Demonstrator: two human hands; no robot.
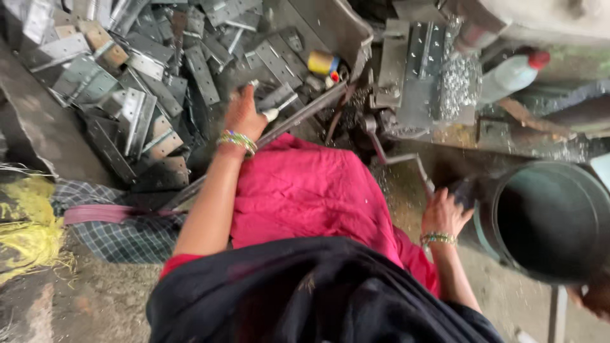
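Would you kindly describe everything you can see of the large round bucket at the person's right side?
The bucket is a big round container, dull grey-green, apparently metal or worn plastic, with a paler rim. It stands upright and open at the lower right of the view, and its inside looks dark; no contents can be made out. It rests on gritty ground below the cluttered workbench. The right hand is beside its left rim, around a dark handle; whether it touches the bucket is unclear.

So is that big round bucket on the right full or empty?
Looks empty: the bucket stands mouth-up beside the right hand, and only bare, dark inner wall shows. Its very bottom is in shadow.
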